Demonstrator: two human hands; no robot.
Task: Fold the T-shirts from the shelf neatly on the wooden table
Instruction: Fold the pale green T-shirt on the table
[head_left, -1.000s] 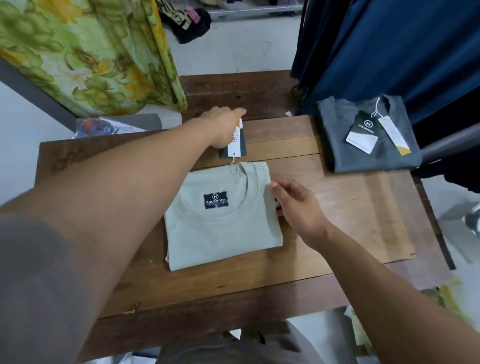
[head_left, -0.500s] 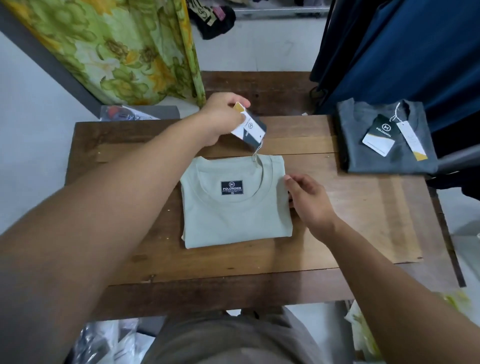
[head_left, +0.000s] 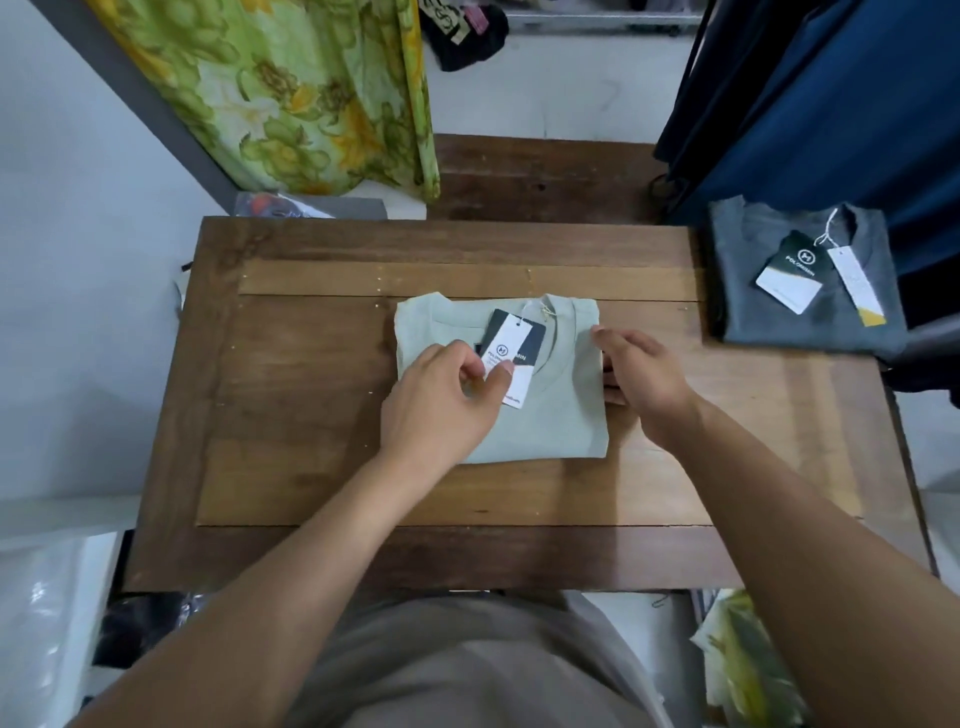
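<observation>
Left hand (head_left: 441, 400) has come back from beyond the collar, bringing the hang tag (head_left: 511, 353) onto the pale green T-shirt (head_left: 550, 415), folded at mid wooden table (head_left: 311, 415). Thumb and fingers pinch the tag's near end. Right hand (head_left: 644, 379) lies loosely open, flat against the shirt's right edge, gripping nothing.

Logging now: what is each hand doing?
Left hand: pinching the tag on the shirt.
Right hand: open, empty, at the shirt's edge.

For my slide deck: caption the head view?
Left hand lays hang tags on folded sage T-shirt; right hand steadies its edge.
</observation>
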